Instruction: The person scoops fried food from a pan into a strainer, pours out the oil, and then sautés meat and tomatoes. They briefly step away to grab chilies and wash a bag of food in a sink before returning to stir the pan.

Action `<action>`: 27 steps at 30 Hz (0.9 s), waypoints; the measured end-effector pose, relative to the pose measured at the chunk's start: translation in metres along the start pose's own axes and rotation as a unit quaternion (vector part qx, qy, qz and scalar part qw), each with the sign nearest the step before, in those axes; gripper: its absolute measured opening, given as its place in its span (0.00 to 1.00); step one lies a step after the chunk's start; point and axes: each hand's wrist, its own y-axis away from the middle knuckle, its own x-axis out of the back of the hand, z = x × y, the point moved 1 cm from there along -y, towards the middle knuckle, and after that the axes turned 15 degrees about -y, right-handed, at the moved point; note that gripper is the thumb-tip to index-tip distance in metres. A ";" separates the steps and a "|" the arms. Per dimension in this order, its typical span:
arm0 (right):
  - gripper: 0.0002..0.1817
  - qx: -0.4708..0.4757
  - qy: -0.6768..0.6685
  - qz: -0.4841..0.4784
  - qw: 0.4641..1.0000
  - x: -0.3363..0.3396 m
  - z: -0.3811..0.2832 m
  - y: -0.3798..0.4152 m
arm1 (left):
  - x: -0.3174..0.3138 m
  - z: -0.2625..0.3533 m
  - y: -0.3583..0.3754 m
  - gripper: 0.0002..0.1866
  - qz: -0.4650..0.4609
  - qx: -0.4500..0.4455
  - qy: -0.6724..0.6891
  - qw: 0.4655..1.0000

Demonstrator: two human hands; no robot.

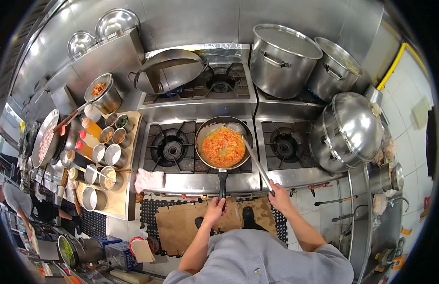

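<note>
A frying pan (198, 150) sits on the front middle burner, filled with a chunky orange-red food (222, 147) that looks like chopped tomato. My left hand (214, 211) is closed around the end of the pan's black handle (222, 182). In my right hand (280, 197) is the dark grip of a long metal ladle (257, 164). Its bowl (235, 128) rests at the pan's far right side, touching the food.
Front burners lie left (172, 148) and right (282, 145) of the pan. A wok (168, 71) and a large stockpot (285, 61) stand behind, and a domed steamer (354, 128) at right. Seasoning tins (116, 155) and bottles fill the left board. Another person (18, 203) is at far left.
</note>
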 end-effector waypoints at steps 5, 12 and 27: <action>0.29 0.028 -0.145 -0.012 0.989 -0.014 0.015 0.021 | -0.001 0.002 -0.001 0.18 -0.006 0.002 -0.006 1.000; 0.28 -0.014 -0.076 -0.040 0.996 -0.017 -0.007 -0.034 | -0.001 0.003 0.004 0.18 0.006 -0.001 -0.008 1.000; 0.29 -0.046 -0.139 -0.143 0.979 0.019 -0.034 0.040 | -0.001 0.005 0.004 0.18 0.005 0.002 -0.021 1.000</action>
